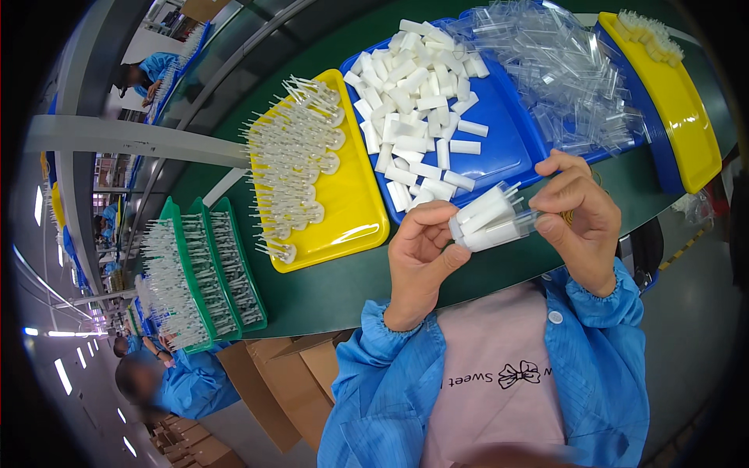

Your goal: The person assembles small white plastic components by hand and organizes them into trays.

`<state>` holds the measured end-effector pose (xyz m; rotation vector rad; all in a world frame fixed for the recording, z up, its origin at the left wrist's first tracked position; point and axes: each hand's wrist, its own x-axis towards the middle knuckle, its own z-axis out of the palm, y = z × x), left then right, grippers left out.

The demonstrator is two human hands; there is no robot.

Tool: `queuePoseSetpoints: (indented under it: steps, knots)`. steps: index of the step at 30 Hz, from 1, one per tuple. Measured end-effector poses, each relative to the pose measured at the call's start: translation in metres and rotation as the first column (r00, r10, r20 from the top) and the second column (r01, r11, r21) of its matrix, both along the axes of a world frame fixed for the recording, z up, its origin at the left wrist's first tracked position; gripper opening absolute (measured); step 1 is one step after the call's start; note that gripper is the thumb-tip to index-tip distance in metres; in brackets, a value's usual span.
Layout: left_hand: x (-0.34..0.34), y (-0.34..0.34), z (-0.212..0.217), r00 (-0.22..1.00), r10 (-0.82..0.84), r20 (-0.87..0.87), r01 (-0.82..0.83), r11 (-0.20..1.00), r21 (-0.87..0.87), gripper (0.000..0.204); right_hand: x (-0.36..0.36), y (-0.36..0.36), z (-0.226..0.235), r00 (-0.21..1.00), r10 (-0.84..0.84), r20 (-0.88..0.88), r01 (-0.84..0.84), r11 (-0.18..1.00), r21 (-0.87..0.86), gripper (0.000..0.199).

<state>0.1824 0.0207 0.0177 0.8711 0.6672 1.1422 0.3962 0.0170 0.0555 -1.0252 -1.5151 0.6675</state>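
Observation:
My left hand pinches a white part with a round base, upright prongs and white sleeves on some of them. Its prongs point to the right, toward my other hand. My right hand holds a short clear plastic tube between thumb and fingers. The tube's end meets the nearest white sleeve; whether it is slipped over it I cannot tell. Beyond my hands, a blue tray carries a heap of loose white sleeves. A pile of clear tubes fills the blue tray to its right.
A yellow tray with rows of pronged white parts lies on the green table. Green trays full of similar parts stand at the left. Another yellow tray is at far right. Co-workers in blue sit leftward, beside cardboard boxes.

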Motion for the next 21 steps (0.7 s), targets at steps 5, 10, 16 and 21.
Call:
queuePoseSetpoints:
  steps: [5, 10, 16, 21]
  knots:
    - [0.001, -0.003, 0.001, 0.999, 0.040, -0.001, -0.039, 0.994, 0.106, 0.043, -0.002, -0.005, 0.005, 0.997, -0.013, 0.082, 0.009, 0.999, 0.045, 0.014]
    - [0.001, -0.005, 0.001, 1.000, 0.020, 0.003, -0.020, 0.986, 0.165, 0.044, -0.009, -0.007, 0.004, 0.997, 0.025, 0.070, -0.027, 0.999, 0.031, 0.014]
    - [0.000, -0.008, 0.000, 1.000, 0.014, -0.011, -0.012, 0.986, 0.168, 0.045, -0.013, -0.007, 0.000, 0.998, 0.048, 0.051, -0.049, 0.998, 0.029, 0.014]
    - [-0.002, -0.007, 0.004, 0.997, 0.051, -0.065, -0.036, 0.975, 0.221, 0.045, -0.023, -0.008, 0.002, 0.996, 0.010, -0.093, -0.016, 0.998, -0.063, 0.017]
